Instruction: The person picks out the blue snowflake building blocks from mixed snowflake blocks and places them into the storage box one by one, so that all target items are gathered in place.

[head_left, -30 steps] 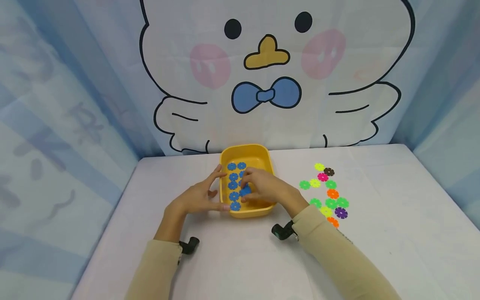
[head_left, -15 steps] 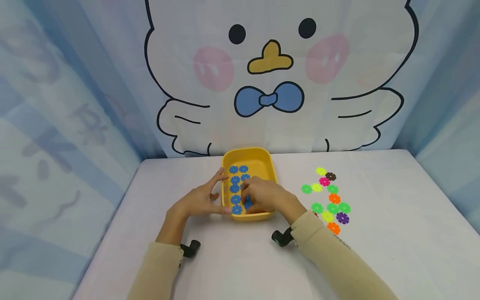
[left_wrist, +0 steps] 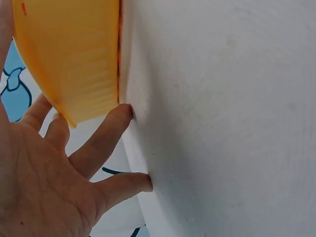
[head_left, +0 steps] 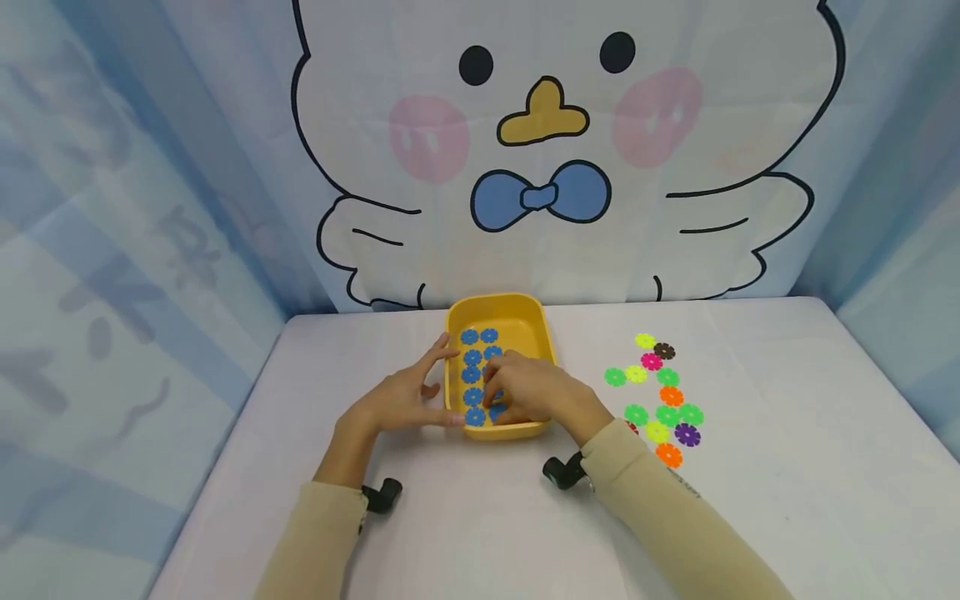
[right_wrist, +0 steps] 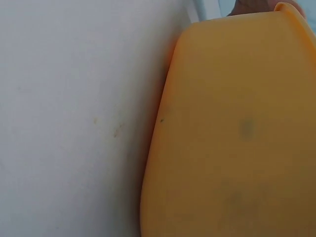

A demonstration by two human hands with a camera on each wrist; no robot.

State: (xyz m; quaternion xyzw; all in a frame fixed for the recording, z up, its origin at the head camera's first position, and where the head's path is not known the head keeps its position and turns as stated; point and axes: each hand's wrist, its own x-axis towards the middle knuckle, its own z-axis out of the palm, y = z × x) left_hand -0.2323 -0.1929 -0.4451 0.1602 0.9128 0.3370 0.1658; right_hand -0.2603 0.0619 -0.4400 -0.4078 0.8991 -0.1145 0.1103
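Observation:
A yellow tray (head_left: 528, 325) stands at the table's back edge, with two columns of blue flower-shaped discs (head_left: 472, 357) in its left part. My left hand (head_left: 393, 396) rests against the tray's left side, fingers spread, thumb at the near left corner. In the left wrist view, two fingertips of this left hand (left_wrist: 54, 173) touch the table beside the tray wall (left_wrist: 74, 64). My right hand (head_left: 536, 387) reaches inside over the near right part. Its thumb and fingers pinch a blue flower disc (head_left: 497, 412) low in the second column, partly hidden by them.
Right of the tray, several loose flower discs in green, yellow, orange and other colours (head_left: 667, 415) lie on the white table (head_left: 480, 533). A curtain with a cartoon bird (head_left: 540, 267) hangs behind. The right wrist view shows mostly the tray's outer wall (right_wrist: 237, 123).
My right hand has moved the blue disc toward the tray's near side, at the bottom of the second column, and stays there. The left hand keeps its place at the tray.

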